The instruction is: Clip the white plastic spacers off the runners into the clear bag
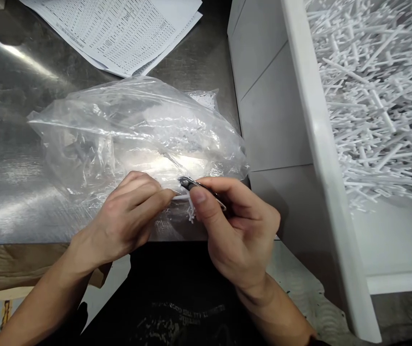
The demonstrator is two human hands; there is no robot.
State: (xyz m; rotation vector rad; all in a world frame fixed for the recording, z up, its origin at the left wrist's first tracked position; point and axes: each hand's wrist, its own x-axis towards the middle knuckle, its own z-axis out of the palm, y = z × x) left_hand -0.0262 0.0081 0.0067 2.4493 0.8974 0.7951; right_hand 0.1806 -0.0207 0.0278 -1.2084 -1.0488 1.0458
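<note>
In my right hand (236,221) is a small metal nail clipper (206,190), pinched between thumb and forefinger with its jaws pointing left. My left hand (134,211) has its fingertips closed on one end of a thin white branched plastic piece (190,211). The clipper's jaws meet or lie right over the upper part of that piece; I cannot tell whether they are biting on it. Behind both hands a clear plastic bag (137,120) lies crumpled on the metal table (4,192), with small whitish bits showing through its right part.
To the right stands a white bin (321,144) heaped with thin white plastic sticks (382,105), its tall wall rising beside my right hand. Printed sheets (119,33) lie at the back of the table. Brown paper or cardboard (11,266) is below the front edge at left.
</note>
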